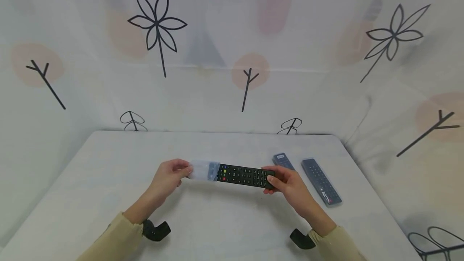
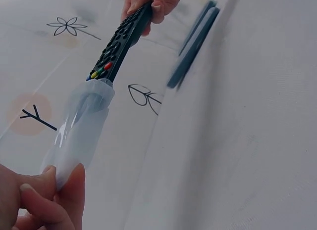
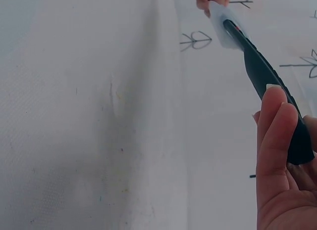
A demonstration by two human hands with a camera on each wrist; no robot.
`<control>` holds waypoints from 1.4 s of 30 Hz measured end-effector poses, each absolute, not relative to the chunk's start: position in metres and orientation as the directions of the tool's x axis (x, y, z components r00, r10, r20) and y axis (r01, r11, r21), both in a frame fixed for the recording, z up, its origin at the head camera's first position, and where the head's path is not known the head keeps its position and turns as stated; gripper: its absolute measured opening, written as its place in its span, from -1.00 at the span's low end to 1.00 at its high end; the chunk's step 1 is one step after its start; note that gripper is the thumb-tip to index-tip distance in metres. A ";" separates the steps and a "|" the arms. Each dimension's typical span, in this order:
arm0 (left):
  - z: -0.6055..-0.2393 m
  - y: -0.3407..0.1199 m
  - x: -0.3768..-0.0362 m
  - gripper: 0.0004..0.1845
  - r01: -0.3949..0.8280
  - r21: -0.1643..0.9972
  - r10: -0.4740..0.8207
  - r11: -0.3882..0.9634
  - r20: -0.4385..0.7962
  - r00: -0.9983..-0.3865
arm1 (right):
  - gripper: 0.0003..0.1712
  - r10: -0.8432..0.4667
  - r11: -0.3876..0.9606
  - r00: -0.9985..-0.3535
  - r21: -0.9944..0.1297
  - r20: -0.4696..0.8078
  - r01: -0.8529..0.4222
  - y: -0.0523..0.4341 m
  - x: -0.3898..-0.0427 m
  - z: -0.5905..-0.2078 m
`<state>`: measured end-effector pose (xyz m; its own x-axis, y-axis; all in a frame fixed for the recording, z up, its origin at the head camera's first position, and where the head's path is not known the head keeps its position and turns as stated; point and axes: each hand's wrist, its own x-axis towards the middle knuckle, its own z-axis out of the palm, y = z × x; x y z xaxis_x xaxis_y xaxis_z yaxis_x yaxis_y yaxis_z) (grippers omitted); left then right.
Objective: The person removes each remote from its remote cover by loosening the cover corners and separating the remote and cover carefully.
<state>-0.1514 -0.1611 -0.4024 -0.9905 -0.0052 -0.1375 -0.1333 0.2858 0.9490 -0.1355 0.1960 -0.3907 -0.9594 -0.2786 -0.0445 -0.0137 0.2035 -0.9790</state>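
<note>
Here, above the table (image 1: 108,164): right hand (image 1: 286,182) grips the black remote (image 1: 244,175) by its right end; left hand (image 1: 170,176) pinches the clear sleeve (image 1: 204,170) over its left end. Two sleeved remotes (image 1: 320,180) lie right.

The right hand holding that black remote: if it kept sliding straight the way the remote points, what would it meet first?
Probably the clear cover over the remote's far end, then the left hand pinching that cover. The right hand grips the near end; nothing else shows between them, though depth is hard to judge.
</note>
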 end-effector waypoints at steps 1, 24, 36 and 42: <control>-0.403 -0.161 -0.151 -0.77 -0.136 0.949 -0.006 0.284 -0.140 -0.990 | -0.59 -0.277 0.203 -0.960 -0.979 -0.047 -0.011 0.196 -0.135 -0.391; -0.405 -0.167 -0.153 -0.77 -0.113 0.955 0.002 0.276 -0.118 -0.993 | -0.59 -0.301 0.205 -0.953 -0.978 -0.020 -0.044 0.199 -0.134 -0.398; -0.406 -0.168 -0.152 -0.78 -0.121 0.952 -0.001 0.282 -0.126 -0.992 | -0.57 -0.307 0.197 -0.951 -0.980 -0.033 -0.030 0.201 -0.133 -0.397; -0.405 -0.169 -0.151 -0.77 -0.127 0.949 -0.001 0.288 -0.133 -0.991 | -0.60 -0.282 0.210 -0.959 -0.978 -0.039 -0.022 0.201 -0.134 -0.399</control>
